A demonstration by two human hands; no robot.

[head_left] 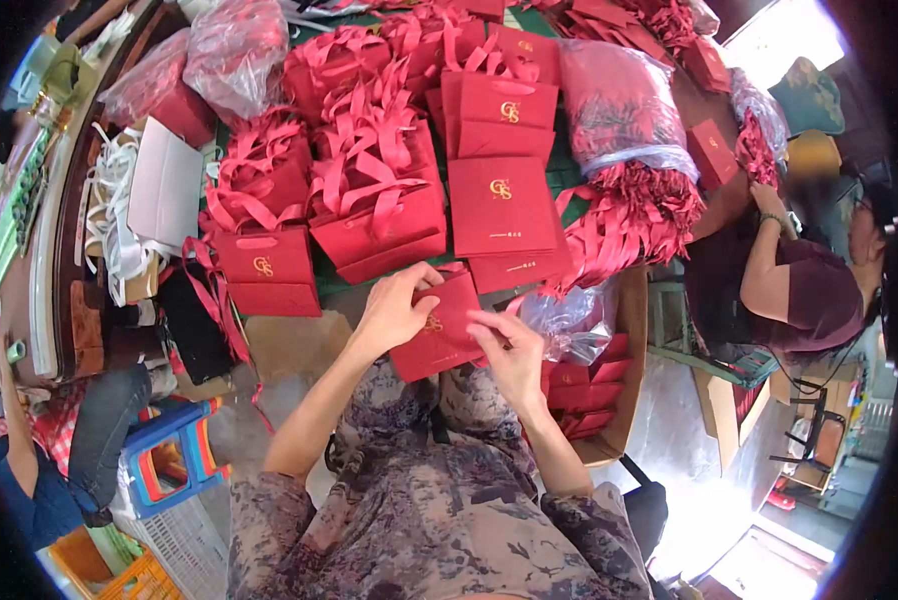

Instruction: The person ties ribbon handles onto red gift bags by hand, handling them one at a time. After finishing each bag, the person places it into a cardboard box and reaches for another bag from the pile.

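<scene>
A red paper gift bag (437, 342) with a gold logo is held just above my lap, tilted. My left hand (397, 312) grips its upper left side, fingers curled over the top edge and covering part of the logo. On the right edge, my right hand (512, 352) pinches the bag between thumb and fingers. Just beyond lie flat red bags (501, 207) with the same gold logo, stacked. To their left stand bundles of bags with ribbon handles (379, 215). Loose red ribbons (619, 235) fan out to the right.
A cardboard box (624, 370) with red bags stands by my right leg. Plastic-wrapped ribbons (624, 105) lie on the table beyond. White straps (119, 220) hang at left. A co-worker (809, 255) sits at right, and another person's arm (14, 410) shows at left.
</scene>
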